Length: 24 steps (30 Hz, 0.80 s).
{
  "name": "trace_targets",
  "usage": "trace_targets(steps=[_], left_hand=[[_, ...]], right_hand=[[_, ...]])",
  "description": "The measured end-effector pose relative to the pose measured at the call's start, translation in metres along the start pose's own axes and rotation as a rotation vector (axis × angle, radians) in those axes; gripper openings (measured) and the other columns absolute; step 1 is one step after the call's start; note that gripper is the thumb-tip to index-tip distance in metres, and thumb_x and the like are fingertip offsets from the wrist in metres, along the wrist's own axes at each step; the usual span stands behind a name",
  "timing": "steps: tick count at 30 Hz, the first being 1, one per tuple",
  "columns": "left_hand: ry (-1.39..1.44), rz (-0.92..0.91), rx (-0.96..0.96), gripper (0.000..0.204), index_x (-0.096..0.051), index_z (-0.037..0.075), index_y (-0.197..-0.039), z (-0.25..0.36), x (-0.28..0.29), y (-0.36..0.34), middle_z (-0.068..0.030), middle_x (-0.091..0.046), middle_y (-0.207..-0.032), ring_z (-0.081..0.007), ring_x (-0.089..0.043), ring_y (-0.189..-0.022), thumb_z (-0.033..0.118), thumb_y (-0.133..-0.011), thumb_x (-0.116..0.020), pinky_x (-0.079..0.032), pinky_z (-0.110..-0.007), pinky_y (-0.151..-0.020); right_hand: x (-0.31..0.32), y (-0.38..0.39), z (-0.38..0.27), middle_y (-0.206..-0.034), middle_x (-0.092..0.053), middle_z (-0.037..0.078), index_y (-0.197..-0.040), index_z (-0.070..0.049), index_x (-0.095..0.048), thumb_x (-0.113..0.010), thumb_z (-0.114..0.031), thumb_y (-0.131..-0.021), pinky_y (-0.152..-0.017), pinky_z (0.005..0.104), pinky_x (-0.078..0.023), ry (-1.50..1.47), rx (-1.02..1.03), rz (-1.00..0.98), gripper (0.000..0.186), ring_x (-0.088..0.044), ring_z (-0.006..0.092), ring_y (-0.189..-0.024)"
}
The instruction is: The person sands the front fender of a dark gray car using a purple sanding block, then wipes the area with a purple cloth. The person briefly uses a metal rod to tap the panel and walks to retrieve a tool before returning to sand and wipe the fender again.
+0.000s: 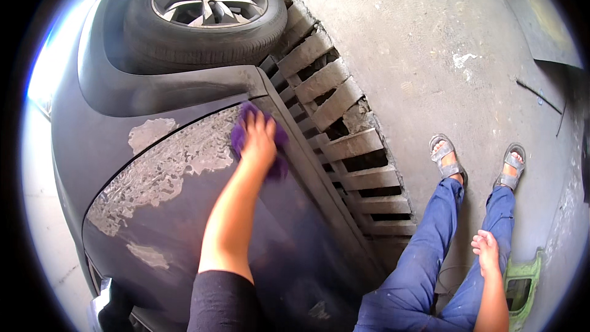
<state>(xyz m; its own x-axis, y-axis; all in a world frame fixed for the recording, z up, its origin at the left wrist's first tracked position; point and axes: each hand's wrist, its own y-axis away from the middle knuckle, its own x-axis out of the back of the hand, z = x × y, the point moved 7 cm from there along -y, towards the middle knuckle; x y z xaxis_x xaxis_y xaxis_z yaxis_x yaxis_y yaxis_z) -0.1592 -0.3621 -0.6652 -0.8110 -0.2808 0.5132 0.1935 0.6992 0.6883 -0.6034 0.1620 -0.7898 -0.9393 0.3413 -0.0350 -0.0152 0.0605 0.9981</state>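
Observation:
My left hand (pixel 259 143) presses a purple cloth (pixel 284 138) against the lower part of a dark grey car door (pixel 270 227), its fingers spread over the fabric. Beside the cloth, a wide band of pale, rough, mottled filler (pixel 178 166) runs along the panel's edge. A smaller pale patch (pixel 151 134) lies across the seam on the fender, and another (pixel 147 256) sits lower on the door. My right hand (pixel 485 249) hangs over my leg with nothing in it, fingers loosely bent and apart.
A car wheel (pixel 206 0) with a silver spoked rim stands at the upper left. Along the car's sill (pixel 313 172) runs a slatted grate (pixel 362 178) with dark gaps and broken edges. A green plastic stool (pixel 525 276) is at lower right, and a thin rod (pixel 539 95) lies on the concrete floor (pixel 405 55).

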Motion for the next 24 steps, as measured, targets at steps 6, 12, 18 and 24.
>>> trace_targets(steps=[6,12,18,24], left_hand=[[0.080,0.070,0.167,0.056,-0.047,0.016,-0.139,-0.050,0.006,-0.036,-0.0136,-0.033,-0.151,-0.0339,-0.025,-0.142,0.017,-0.083,-0.049,-0.016,-0.055,-0.114],[-0.066,0.105,0.353,0.067,-0.043,0.018,-0.142,-0.100,0.118,0.066,-0.0126,-0.031,-0.153,-0.0325,-0.022,-0.143,0.021,-0.077,-0.058,-0.012,-0.053,-0.116],[-0.407,0.385,0.752,0.075,-0.038,0.019,-0.145,-0.198,0.220,0.248,-0.0072,-0.030,-0.154,-0.0323,-0.028,-0.141,0.027,-0.075,-0.064,-0.025,-0.053,-0.111],[-0.582,0.497,0.990,0.064,-0.039,0.016,-0.143,-0.237,0.225,0.273,-0.0158,-0.031,-0.152,-0.0435,-0.027,-0.138,0.037,-0.086,-0.057,-0.023,-0.057,-0.110]], right_hand=[[0.004,-0.003,-0.016,-0.109,-0.062,0.009,-0.127,-0.002,-0.051,-0.052,-0.022,-0.093,-0.078,0.0297,-0.047,0.025,-0.002,-0.019,0.040,-0.060,0.0168,-0.095],[0.013,0.001,-0.031,-0.111,-0.061,0.009,-0.128,-0.003,-0.050,-0.052,-0.024,-0.093,-0.078,0.0301,-0.047,-0.001,0.016,-0.038,0.041,-0.059,0.0166,-0.095],[0.023,-0.007,-0.037,-0.108,-0.061,0.007,-0.127,-0.005,-0.052,-0.050,-0.024,-0.095,-0.075,0.0284,-0.047,-0.001,0.059,-0.067,0.037,-0.058,0.0149,-0.091],[0.030,-0.011,-0.031,-0.099,-0.061,0.003,-0.121,-0.008,-0.055,-0.047,-0.021,-0.097,-0.065,0.0240,-0.046,0.127,0.080,-0.072,0.029,-0.057,0.0111,-0.081]])
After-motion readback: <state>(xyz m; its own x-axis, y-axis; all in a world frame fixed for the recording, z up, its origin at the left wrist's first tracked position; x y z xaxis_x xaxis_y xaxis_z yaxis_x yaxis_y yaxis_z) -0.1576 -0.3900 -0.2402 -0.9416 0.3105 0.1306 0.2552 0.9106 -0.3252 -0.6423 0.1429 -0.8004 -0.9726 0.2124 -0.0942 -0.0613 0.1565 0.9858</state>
